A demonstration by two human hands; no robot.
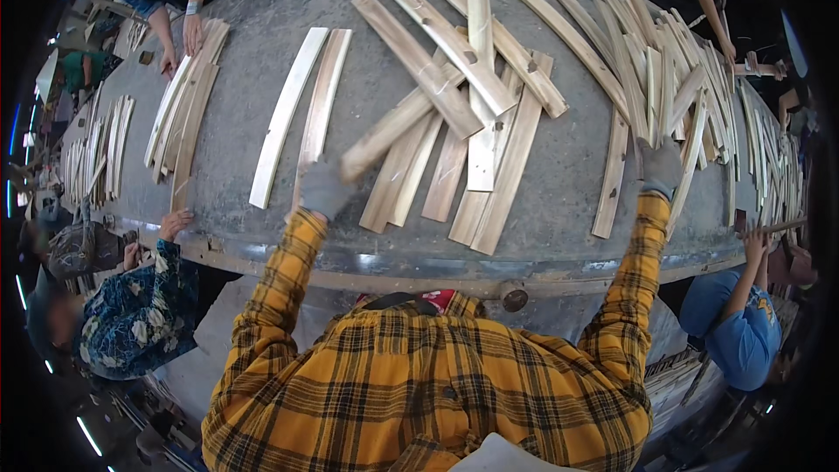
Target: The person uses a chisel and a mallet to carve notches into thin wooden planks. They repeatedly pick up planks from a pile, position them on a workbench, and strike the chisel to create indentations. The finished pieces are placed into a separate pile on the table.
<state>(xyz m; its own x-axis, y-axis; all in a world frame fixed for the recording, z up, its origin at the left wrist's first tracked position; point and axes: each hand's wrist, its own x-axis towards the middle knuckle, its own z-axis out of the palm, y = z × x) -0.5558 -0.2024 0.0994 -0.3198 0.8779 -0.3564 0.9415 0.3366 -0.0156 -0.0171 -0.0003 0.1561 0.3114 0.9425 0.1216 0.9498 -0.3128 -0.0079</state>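
Observation:
My left hand, in a grey glove, is over the lower part of a narrow wooden slat. Beside its fingers lies the blurred near end of another wooden slat, slanting up under a loose heap. The fingers are smeared, so their grip does not show. A pale slat lies just left of them. My right hand, gloved too, is closed at the near ends of slats in the right-hand pile. Crossed slats lie between my hands, some with dark knots.
The grey table has a worn front edge with a round knob. At left, co-workers' hands touch a slat stack. A person in blue stands at right; another person reaches in from the far right.

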